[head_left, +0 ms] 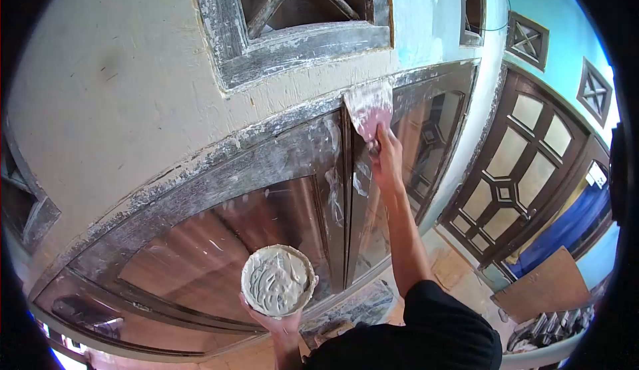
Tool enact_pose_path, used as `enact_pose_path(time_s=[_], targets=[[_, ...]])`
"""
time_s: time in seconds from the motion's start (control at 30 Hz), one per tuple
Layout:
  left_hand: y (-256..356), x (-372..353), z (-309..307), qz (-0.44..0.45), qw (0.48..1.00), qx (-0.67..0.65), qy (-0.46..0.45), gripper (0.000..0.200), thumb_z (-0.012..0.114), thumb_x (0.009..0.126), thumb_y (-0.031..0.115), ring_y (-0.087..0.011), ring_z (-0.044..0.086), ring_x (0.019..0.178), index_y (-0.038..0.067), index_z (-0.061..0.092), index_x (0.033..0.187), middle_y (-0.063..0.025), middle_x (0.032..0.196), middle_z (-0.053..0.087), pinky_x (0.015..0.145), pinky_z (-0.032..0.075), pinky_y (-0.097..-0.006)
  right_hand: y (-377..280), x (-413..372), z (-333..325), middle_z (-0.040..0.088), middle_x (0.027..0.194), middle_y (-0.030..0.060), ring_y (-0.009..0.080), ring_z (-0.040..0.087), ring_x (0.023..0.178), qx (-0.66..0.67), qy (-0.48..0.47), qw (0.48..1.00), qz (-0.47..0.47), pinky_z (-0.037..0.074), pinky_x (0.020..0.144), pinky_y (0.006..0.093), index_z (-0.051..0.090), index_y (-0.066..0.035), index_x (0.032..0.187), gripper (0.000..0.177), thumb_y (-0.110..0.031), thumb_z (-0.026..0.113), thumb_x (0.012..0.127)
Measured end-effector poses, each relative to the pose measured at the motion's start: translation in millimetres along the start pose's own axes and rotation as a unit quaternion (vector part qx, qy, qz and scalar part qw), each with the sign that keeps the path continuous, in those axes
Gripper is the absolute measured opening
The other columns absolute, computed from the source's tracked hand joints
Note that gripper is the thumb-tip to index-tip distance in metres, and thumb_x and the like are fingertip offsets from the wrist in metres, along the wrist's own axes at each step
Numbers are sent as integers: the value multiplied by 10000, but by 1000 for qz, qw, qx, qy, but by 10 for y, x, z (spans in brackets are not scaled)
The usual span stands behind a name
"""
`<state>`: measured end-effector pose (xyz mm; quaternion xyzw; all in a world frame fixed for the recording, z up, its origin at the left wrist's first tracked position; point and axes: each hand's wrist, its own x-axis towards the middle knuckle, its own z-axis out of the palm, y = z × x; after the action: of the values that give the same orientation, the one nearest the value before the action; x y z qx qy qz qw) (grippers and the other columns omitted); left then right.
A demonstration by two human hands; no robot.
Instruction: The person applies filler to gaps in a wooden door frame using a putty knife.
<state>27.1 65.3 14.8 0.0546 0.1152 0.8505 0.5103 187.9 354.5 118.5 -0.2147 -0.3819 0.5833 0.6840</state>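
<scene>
My right hand (387,149) is raised and closed around the handle of a putty knife (370,110). The wide blade is smeared with whitish putty and lies at the top edge of the wooden window frame (286,130), where wood meets wall. Lower down, my left hand (283,323) supports a round tub (311,283) from below, its fingers wrapped around the side. Pale grey putty (276,280) with a stirred, ridged surface fills the tub.
Above the frame is a plastered wall (133,70) with a wooden vent opening (299,47). To the right stands a brown door (512,170) with glass panes. A blue cloth (556,227), a brown board (542,283) and a basin (546,357) of dark items are at lower right.
</scene>
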Motion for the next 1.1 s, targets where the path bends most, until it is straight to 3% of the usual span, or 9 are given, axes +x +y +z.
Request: enact_pose_path(time_s=[0.17, 0.23, 0.43, 0.5, 0.63, 0.73, 0.93, 1.1], targets=[[0, 4, -125, -8, 1000, -2, 9, 696, 459, 785, 625, -373, 408, 1211, 195, 419, 1331, -83, 1366, 413, 888, 299, -733, -212, 116, 67, 500, 647, -47, 3, 367, 440, 73, -22, 996, -36, 229, 344, 152, 540, -94, 850, 218, -299, 542, 923], [-15, 7, -108, -10, 1000, 3, 12, 696, 457, 786, 626, -374, 408, 1211, 195, 418, 1332, -84, 1367, 412, 889, 299, -733, -310, 266, 133, 535, 656, -33, 0, 432, 477, 80, -60, 994, -52, 241, 358, 148, 550, -82, 885, 191, -270, 564, 913], [-31, 0, -80, -9, 1000, -5, 16, 712, 443, 787, 642, -381, 388, 1228, 195, 405, 1340, -85, 1378, 396, 897, 291, -733, 65, 6, -190, 527, 640, -32, 3, 401, 461, 11, 20, 1000, 5, 236, 363, 151, 550, -111, 852, 162, -261, 569, 910], [-23, -49, -4, -30, 998, 26, -51, 713, 439, 791, 640, -391, 375, 1237, 200, 390, 1350, -86, 1384, 388, 895, 287, -737, 83, -83, -287, 511, 640, -52, 3, 428, 479, 55, -15, 998, 4, 241, 360, 154, 555, -109, 859, 157, -257, 566, 912], [-17, -18, -108, -18, 1000, 6, -8, 708, 434, 797, 636, -400, 369, 1241, 204, 378, 1356, -88, 1388, 381, 889, 294, -738, -331, 124, 109, 465, 639, -49, 12, 415, 467, 81, -12, 994, -69, 261, 360, 148, 524, -109, 810, 199, -275, 565, 911], [-33, -29, -44, -10, 999, 34, -28, 703, 430, 800, 635, -390, 373, 1239, 204, 381, 1354, -85, 1389, 381, 895, 291, -737, -308, 288, 186, 489, 632, -63, 11, 459, 487, 46, 3, 998, -49, 238, 352, 158, 525, -123, 834, 197, -295, 605, 885], [148, -118, -47, 44, 999, 8, -13, 672, 454, 799, 624, -372, 379, 1236, 219, 413, 1334, -65, 1381, 397, 913, 268, -739, 120, -218, -333, 519, 673, -51, 1, 493, 529, 59, -4, 998, 18, 252, 356, 151, 538, -100, 874, 187, -277, 593, 895], [288, -157, 25, 30, 999, -24, -36, 662, 464, 801, 610, -373, 383, 1232, 215, 420, 1330, -61, 1374, 406, 920, 262, -737, -111, -444, 159, 572, 708, -23, 14, 511, 526, 103, -38, 994, -9, 305, 366, 133, 558, -65, 952, 180, -236, 581, 903]])
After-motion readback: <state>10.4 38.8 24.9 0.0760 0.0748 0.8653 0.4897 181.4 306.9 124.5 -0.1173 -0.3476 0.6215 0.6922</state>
